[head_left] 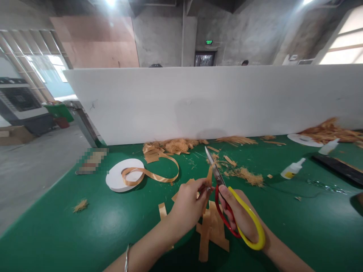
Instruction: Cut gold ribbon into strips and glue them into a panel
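Already mid-frame, your left hand (188, 204) pinches a ribbon strip (209, 177), right hand (241, 215) gripping scissors (227, 196), cut pieces (212, 230) below, roll (124, 174) remaining.

A single head-worn camera looks forward and down over a green table (85, 234), close above the wearer's own forearms, which enter from the bottom edge. The left hand (188, 202) and right hand (241, 215) sit low and centre, nearest the lens. The wide lens bends the table's edges and takes in a white partition (198, 102) running across the middle distance, with concrete walls and ceiling lights beyond. The floor shows off to the left. No second view covers the scene.
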Demonstrator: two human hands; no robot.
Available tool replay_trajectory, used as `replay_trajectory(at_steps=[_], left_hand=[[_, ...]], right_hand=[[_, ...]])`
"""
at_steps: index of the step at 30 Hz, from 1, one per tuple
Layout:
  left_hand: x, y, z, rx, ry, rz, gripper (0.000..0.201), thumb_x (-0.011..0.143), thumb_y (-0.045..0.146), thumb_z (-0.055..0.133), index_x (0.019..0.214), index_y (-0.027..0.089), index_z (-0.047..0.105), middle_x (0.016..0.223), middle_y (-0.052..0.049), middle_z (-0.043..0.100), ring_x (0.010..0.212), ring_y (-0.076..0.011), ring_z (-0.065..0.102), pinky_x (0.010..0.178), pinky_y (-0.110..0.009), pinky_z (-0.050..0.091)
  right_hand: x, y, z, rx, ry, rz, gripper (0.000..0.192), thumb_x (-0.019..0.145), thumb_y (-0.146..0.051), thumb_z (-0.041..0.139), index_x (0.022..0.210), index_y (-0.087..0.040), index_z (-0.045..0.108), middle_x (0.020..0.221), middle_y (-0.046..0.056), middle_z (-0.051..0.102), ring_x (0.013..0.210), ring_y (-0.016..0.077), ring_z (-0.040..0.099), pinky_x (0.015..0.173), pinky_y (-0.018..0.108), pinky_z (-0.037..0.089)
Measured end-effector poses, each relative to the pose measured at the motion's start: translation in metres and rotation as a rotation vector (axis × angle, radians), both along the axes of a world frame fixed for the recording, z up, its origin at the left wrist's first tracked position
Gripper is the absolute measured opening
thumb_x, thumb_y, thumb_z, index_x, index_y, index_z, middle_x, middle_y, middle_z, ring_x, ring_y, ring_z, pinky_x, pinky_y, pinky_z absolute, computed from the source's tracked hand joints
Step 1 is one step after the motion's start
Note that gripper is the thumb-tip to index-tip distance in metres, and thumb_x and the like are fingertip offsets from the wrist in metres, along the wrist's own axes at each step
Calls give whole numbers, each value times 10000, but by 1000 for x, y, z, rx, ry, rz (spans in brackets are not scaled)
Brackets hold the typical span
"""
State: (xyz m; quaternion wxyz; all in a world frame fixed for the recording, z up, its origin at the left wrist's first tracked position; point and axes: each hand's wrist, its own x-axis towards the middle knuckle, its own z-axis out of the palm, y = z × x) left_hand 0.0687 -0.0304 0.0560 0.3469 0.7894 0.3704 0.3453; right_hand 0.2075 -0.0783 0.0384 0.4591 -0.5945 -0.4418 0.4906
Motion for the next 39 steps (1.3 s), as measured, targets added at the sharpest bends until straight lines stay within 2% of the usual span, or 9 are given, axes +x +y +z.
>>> replay_trajectory(at_steps=[6, 12, 16, 21, 24, 29, 34, 36, 39], left_hand=[[-2, 10, 3, -383, -336, -57, 166, 834, 264, 519, 838, 149, 639, 866, -79, 704, 846, -200, 652, 777, -301, 485], [-24, 32, 24, -524, -634, 13, 137, 767, 253, 629, 845, 145, 659, 895, -85, 721, 833, -205, 683, 865, -349, 488], [-37, 38, 35, -604, -775, 20, 102, 769, 210, 632, 825, 125, 642, 942, -104, 712, 887, -206, 679, 875, -311, 497], [-30, 33, 29, -797, -914, 57, 38, 773, 128, 596, 740, 131, 579, 966, -123, 705, 882, -198, 681, 867, -319, 515], [-20, 29, 21, -852, -913, 55, 90, 780, 124, 591, 709, 144, 540, 990, -123, 697, 903, -190, 674, 874, -315, 511], [-31, 37, 26, -741, -650, 30, 62, 772, 172, 602, 805, 157, 552, 943, -95, 700, 869, -162, 671, 882, -310, 487], [-80, 39, 61, -445, 260, -117, 191, 789, 354, 576, 749, 178, 641, 732, -46, 706, 764, -195, 665, 723, -286, 482], [-93, 32, 76, -376, 479, -174, 230, 805, 392, 550, 801, 194, 669, 738, -44, 703, 716, -199, 654, 640, -269, 459], [-93, 20, 87, -128, 463, -106, 240, 818, 420, 535, 858, 225, 668, 832, -37, 689, 745, -193, 630, 600, -250, 416]], right_hand=[[3, 1, 9, 89, 42, -69, 544, 704, -710, 510, 550, -202, 388, 363, -74, 331, 280, 51, 310, 292, 177, 268], [26, 12, 10, 319, 110, -140, 426, 763, -582, 556, 596, -204, 451, 408, -53, 426, 334, 88, 428, 339, 207, 383], [27, 23, 5, 328, 117, -91, 389, 634, -456, 737, 632, -207, 438, 555, -7, 599, 461, 143, 572, 420, 247, 461], [6, 25, -1, 300, 250, 13, 454, 529, -378, 817, 688, -211, 425, 954, 85, 692, 882, 248, 665, 669, 320, 543], [-3, 20, 0, 262, 243, 29, 466, 548, -396, 805, 693, -218, 400, 883, 70, 697, 821, 245, 673, 587, 295, 530], [4, 17, 7, 251, 97, -51, 438, 612, -448, 751, 748, -226, 399, 731, 42, 646, 579, 201, 631, 349, 223, 357], [22, 22, 17, 229, -4, -60, 456, 533, -420, 799, 708, -201, 440, 731, 28, 637, 466, 110, 519, 404, 233, 390], [28, 24, 23, 198, -81, 21, 424, 534, -376, 806, 712, -190, 468, 716, 20, 636, 465, 94, 489, 419, 225, 382], [30, 26, 38, 159, -161, 234, 350, 570, -306, 792, 740, -183, 513, 737, 13, 645, 541, 109, 534, 492, 227, 422]])
